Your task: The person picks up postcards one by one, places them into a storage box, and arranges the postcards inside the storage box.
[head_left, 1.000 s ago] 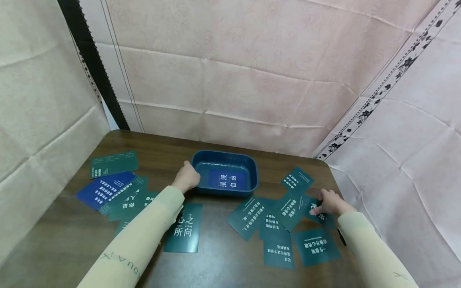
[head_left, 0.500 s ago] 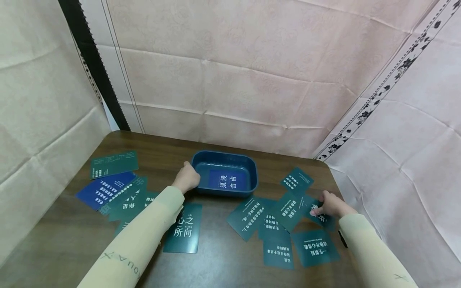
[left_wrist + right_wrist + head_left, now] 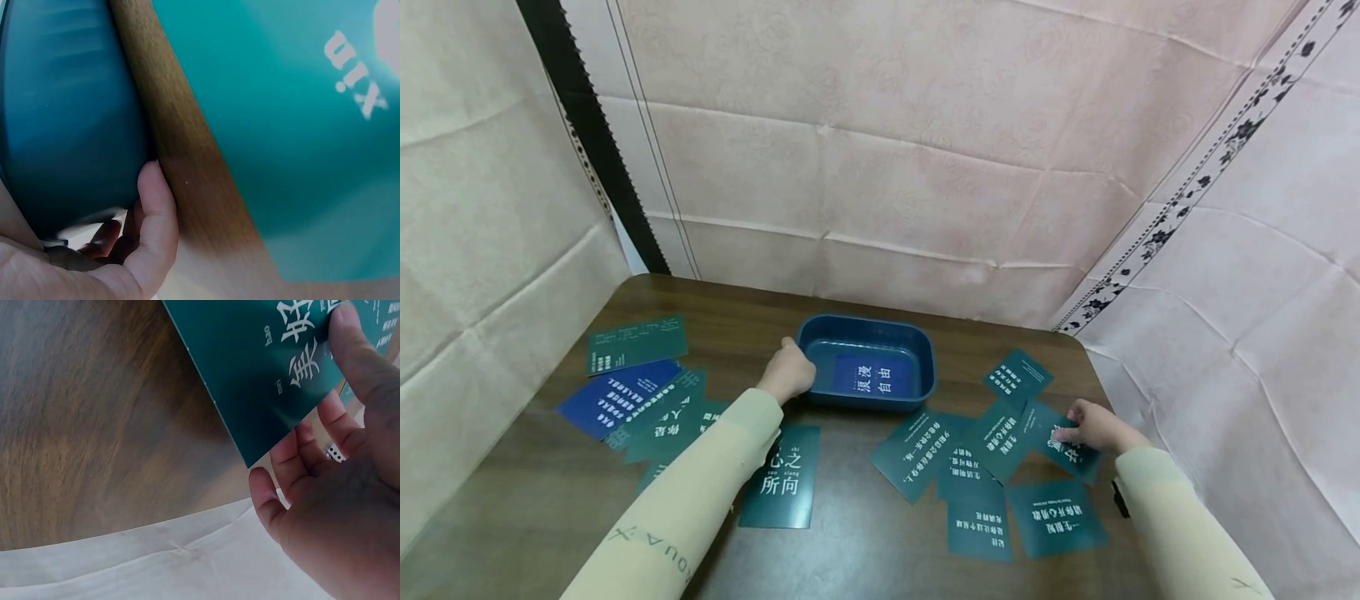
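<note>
Fingers (image 3: pixel 157 231) of the left hand (image 3: pixel 788 372) curl round the left end of a blue plastic tray (image 3: pixel 865 403), gripping its wall. On the tray's floor lies a violet-blue card (image 3: pixel 875 375) with white Chinese characters. Over at the table's (image 3: pixel 880 558) right side, the right hand (image 3: pixel 1099 427) pinches a teal printed card (image 3: pixel 253 381), thumb on its face and other fingers behind, its near edge raised. More teal cards (image 3: pixel 914 454) overlap beside it; a royal-blue card (image 3: pixel 617 398) sits among green ones at far left.
</note>
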### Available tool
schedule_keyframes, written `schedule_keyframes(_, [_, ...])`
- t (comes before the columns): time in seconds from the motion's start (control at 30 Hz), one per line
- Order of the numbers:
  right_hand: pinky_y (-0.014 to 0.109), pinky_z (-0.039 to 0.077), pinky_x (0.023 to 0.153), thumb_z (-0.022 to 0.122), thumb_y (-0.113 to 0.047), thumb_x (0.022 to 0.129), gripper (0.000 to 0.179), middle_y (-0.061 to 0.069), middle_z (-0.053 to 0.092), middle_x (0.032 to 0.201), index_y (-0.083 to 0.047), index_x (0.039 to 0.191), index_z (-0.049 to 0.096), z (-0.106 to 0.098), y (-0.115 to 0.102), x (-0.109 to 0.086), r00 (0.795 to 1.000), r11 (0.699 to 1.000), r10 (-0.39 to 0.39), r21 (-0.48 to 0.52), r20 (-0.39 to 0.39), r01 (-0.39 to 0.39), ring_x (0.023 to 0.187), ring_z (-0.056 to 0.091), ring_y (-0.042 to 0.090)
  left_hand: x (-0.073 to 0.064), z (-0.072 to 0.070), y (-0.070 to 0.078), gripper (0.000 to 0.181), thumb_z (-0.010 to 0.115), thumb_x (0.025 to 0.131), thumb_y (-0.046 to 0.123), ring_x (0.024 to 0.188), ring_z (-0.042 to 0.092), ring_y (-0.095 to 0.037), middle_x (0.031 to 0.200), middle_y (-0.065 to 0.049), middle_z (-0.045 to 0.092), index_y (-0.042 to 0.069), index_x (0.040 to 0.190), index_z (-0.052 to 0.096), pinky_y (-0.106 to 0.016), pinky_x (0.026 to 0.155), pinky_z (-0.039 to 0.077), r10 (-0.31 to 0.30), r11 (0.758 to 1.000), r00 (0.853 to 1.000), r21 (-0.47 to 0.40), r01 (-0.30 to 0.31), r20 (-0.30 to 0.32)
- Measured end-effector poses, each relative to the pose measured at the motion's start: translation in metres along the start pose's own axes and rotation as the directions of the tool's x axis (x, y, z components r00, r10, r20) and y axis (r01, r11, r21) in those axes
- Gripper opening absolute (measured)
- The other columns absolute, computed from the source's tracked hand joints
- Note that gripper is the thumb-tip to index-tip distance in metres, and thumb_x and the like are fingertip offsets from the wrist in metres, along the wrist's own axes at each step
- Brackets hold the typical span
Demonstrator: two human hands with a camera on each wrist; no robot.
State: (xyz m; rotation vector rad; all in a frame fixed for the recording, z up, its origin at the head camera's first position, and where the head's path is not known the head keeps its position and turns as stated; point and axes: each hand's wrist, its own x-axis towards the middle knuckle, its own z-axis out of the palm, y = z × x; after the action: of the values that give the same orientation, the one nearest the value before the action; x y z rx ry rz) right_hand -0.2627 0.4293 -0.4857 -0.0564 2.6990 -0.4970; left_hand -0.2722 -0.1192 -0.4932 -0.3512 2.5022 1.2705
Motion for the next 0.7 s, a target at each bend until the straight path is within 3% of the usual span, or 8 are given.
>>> schedule_keyframes(0.33, [0.035, 0.044, 0.068, 0.059, -0.016, 0.096, 0.014, 0.007, 0.056, 0.085, -0.002, 0.094, 0.056, -0.006, 0.004, -0.004, 0.998, 0.996, -0.038, 0.075, -0.04, 0.041, 0.08, 0.052, 0.023, -0.001, 0.0, 0.0, 0.073, 0.041, 0.098, 0.012, 0.061, 0.054, -0.026, 0.101, -0.021, 0.051, -0.001, 0.151, -0.008, -0.034, 0.056, 0.045, 0.001, 1.0, 1.0, -0.007, -0.001, -0.001])
schedule_keyframes(0.57, [0.036, 0.044, 0.074, 0.05, -0.011, 0.1, 0.015, 0.011, 0.058, 0.093, 0.001, 0.101, 0.059, -0.017, 0.003, -0.006, 0.996, 0.987, -0.065, 0.145, -0.055, 0.072, 0.087, 0.053, 0.025, -0.002, -0.001, 0.0, 0.072, 0.041, 0.098, 0.012, 0.069, 0.056, -0.028, 0.114, -0.023, 0.049, -0.002, 0.151, -0.006, -0.034, 0.055, 0.045, 0.007, 1.0, 1.0, -0.001, -0.007, -0.004])
schedule_keyframes(0.7, [0.037, 0.044, 0.076, 0.048, -0.013, 0.102, 0.019, 0.013, 0.057, 0.098, 0.002, 0.108, 0.056, -0.026, -0.004, -0.006, 0.997, 0.976, -0.07, 0.206, -0.044, 0.078, 0.091, 0.051, 0.027, -0.002, -0.001, 0.001, 0.072, 0.041, 0.097, 0.011, 0.067, 0.056, -0.028, 0.106, -0.022, 0.052, -0.002, 0.151, -0.006, -0.034, 0.055, 0.044, 0.007, 1.0, 1.0, 0.002, -0.007, -0.004])
